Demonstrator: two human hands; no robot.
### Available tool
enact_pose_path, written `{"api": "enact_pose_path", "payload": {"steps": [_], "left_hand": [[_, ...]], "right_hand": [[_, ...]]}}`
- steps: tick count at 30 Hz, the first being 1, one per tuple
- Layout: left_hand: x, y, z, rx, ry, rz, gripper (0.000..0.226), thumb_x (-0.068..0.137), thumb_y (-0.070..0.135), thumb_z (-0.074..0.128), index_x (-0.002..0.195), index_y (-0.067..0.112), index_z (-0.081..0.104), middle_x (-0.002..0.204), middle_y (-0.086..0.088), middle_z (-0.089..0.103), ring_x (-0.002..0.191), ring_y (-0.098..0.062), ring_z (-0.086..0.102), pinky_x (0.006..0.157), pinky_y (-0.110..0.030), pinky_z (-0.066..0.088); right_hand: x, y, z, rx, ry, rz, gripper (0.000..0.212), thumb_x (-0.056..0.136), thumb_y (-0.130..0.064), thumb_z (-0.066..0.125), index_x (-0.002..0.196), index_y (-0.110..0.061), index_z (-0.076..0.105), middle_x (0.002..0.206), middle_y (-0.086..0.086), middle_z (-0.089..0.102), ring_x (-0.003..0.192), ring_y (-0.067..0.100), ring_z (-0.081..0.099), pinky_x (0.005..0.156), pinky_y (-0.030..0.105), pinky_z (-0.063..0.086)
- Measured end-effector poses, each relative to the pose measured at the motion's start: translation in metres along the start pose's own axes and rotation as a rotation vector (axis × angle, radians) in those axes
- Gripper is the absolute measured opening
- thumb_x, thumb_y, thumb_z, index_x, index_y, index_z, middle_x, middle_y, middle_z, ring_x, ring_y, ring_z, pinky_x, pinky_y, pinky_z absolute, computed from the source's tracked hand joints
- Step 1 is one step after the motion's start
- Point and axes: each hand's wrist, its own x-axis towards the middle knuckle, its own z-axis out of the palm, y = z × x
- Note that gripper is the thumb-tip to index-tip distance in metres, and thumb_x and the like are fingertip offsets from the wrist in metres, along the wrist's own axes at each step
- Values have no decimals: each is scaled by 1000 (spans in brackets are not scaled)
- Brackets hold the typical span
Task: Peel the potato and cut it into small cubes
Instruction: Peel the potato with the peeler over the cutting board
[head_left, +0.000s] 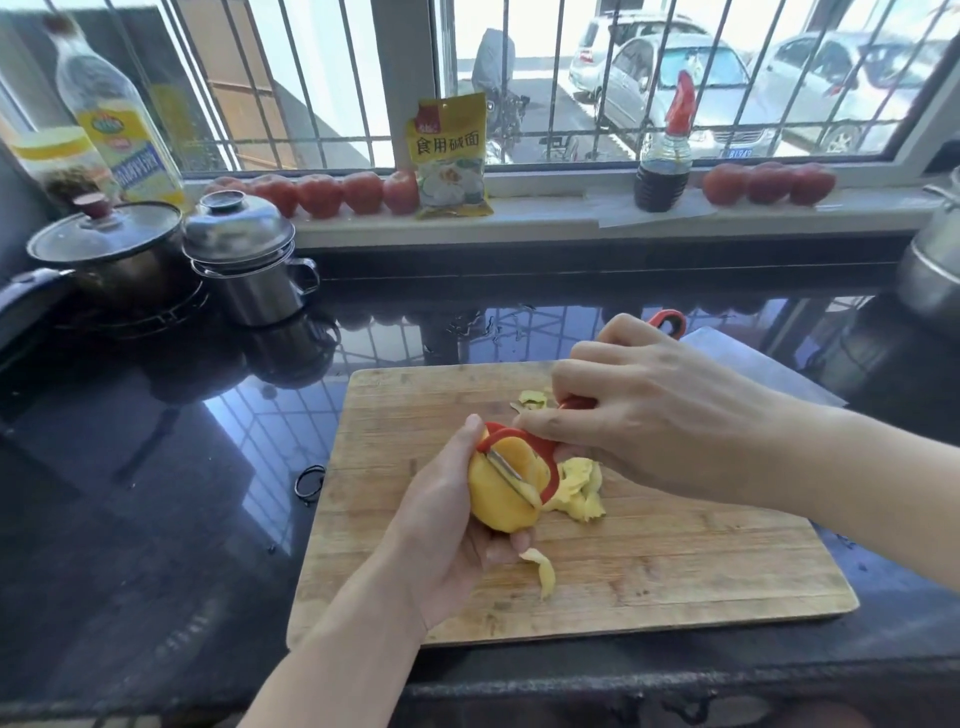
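On glossy black counter (156, 467) by barred window (311, 78), cutting board (675, 571), left fingers (498, 551) cupping potato (506, 499), right fingers (566, 374) gripping peeler (540, 457)

A home kitchen: a glossy black counter (156, 467) holds lidded pots (111, 254) and a wooden cutting board (649, 561), with an oil bottle (117, 114), tomatoes (332, 193) and a sauce bottle (665, 166) along the barred window's sill (571, 213).

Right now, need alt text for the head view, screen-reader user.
Over a wooden cutting board, the left hand holds a half-peeled potato while the right hand draws a red peeler across it. Peel strips lie on the board. Behind, on the dark counter, are pots, and tomatoes line the barred window's sill.
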Motion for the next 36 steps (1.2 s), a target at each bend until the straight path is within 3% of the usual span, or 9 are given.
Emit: {"api": "enact_pose_path", "payload": {"steps": [6,8,11,15,20,24,30,33,36], "left_hand": [[4,-3,4,-41,97,10,60,102,54,50,110,-1,73,93,-22,68,61,-27,56,53,-31,34],[5,-2,5,-49,106,9,58,102,53,50,106,0,73,92,-21,68,62,-27,56,54,-32,33],[3,0,9,-65,94,-1,57,104,51,49,104,0,75,88,-20,69,62,-25,55,41,-27,37],[3,-3,13,-67,112,23,56,105,49,46,103,1,74,87,-19,73,63,-25,55,42,-28,38],[4,-5,16,-70,146,66,57,107,48,44,89,6,78,91,-21,75,60,-26,55,44,-28,37],[4,-4,17,-95,156,54,57,106,50,44,99,2,75,92,-22,74,69,-28,57,47,-30,39],[4,6,12,-150,184,117,57,106,51,44,109,-1,67,94,-25,68,63,-27,58,41,-29,44],[5,9,8,-173,160,114,57,104,52,46,113,0,67,94,-22,69,66,-26,60,44,-30,46],[5,6,5,-176,128,121,58,104,53,46,114,1,69,90,-19,67,68,-26,60,47,-31,47]], "right_hand": [[-4,-10,2,-36,-61,52,42,108,-24,23,122,-30,63,97,-3,58,82,21,53,81,40,40],[-4,-12,2,-33,-62,58,38,106,-21,29,123,-30,62,97,-2,58,83,21,53,80,40,39],[-5,-14,3,-64,-53,66,29,100,-14,48,120,-29,62,95,-2,58,81,22,52,78,39,38],[-6,-21,3,-88,-68,102,32,97,-10,46,118,-28,63,91,-2,55,81,22,53,78,38,36],[-8,-30,3,-121,-42,144,43,96,-10,30,117,-25,64,88,-1,55,82,25,55,77,41,37],[-9,-32,5,-149,-31,223,54,94,-4,20,114,-20,67,87,3,58,79,27,55,75,42,38],[-27,-18,20,-177,-153,402,22,91,-21,66,113,-23,69,86,3,59,78,28,55,74,43,37],[-30,2,22,-204,-216,597,26,99,-44,51,114,-28,64,89,-1,56,82,25,54,75,41,38],[-26,13,19,181,-266,817,32,97,-59,43,109,-31,54,96,-7,55,92,20,53,78,38,39]]}}
